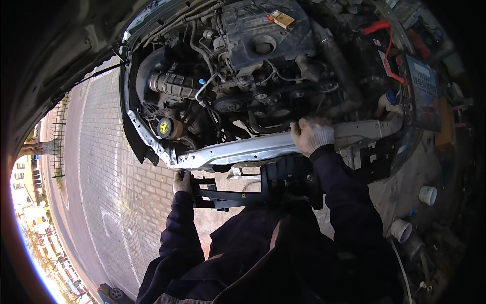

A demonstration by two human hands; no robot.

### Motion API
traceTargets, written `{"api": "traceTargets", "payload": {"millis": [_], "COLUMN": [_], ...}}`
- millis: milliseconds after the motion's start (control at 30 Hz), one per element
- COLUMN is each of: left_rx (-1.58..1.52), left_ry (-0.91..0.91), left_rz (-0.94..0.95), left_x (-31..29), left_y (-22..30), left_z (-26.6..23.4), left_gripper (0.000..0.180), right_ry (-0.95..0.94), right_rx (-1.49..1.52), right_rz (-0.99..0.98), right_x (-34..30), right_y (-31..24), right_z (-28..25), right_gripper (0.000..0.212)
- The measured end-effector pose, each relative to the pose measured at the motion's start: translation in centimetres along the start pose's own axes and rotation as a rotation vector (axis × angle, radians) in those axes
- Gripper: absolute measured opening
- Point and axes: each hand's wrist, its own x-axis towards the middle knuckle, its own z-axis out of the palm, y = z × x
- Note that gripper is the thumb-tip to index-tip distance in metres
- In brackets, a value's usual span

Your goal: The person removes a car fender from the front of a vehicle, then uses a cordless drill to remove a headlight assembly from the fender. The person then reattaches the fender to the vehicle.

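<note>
Paved ground (pixel 109 142) spreads down the left side, beside the open front of a vehicle. Raised hood (pixel 61 45) darkens the upper left. Engine (pixel 273 93) fills the upper middle; black engine cover (pixel 243 23) sits on top of it, dusty.

Silver crossbar (pixel 243 151) runs across the front of the bay, left end lower in view than the right. Black plastic frame (pixel 228 196) lies on the near side of the crossbar, between it and the wearer's dark-clothed torso; its middle is bulky, its left part open-framed.

Box with a blue face (pixel 424 83) stands at the right edge of the bay, red cable (pixel 390 53) running up from it. Ribbed intake hose (pixel 174 85) at the bay's left.

Right hand (pixel 314 136), pale-gloved, is on the crossbar right of its middle, fingers curled over it. Left hand (pixel 182 183), also gloved, is against the frame's left end, below the crossbar's end; fingers mostly hidden, cannot tell whether closed on it.

Two white buckets (pixel 428 195) at lower right. Reservoir with a yellow-marked cap (pixel 165 127), near left. Small orange-yellow carton (pixel 281 19) on the engine cover.
</note>
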Motion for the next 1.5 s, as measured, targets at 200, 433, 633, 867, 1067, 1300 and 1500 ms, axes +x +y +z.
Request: {"api": "traceTargets", "payload": {"millis": [200, 433, 633, 867, 1067, 1300, 1500], "left_rx": [-0.007, -0.093, -0.086, -0.114, -0.092, -0.136, -0.102], "left_ry": [-0.008, -0.035, -0.069, -0.036, -0.042, -0.009, -0.016], "left_rz": [0.011, 0.01, 0.001, 0.023, 0.063, 0.038, 0.003], "left_x": [1.0, 1.2, 0.7, 1.4, 1.4, 1.2, 2.3], "left_y": [-1.3, -1.2, -0.7, -0.4, -0.3, 0.3, -0.2], "left_z": [-0.7, -0.7, -1.3, -1.3, -1.6, -1.3, -1.5], "left_gripper": [0.026, 0.029, 0.021, 0.023, 0.029, 0.037, 0.037], "right_ry": [-0.044, -0.004, -0.013, 0.034, 0.075, 0.094, 0.029], "right_rx": [0.026, 0.015, 0.018, 0.025, 0.085, 0.072, 0.087], "right_rz": [0.021, -0.016, -0.002, 0.0, -0.028, -0.034, -0.021], "right_x": [0.0, -0.1, -0.2, -0.4, -0.5, -0.6, -0.8], "right_y": [0.0, 0.2, 0.2, 0.2, 0.4, 0.3, 0.5], "right_z": [-0.2, 0.1, 0.3, 0.1, 0.3, 0.2, -0.1], "right_gripper": [0.043, 0.043, 0.042, 0.04, 0.04, 0.04, 0.043]}}
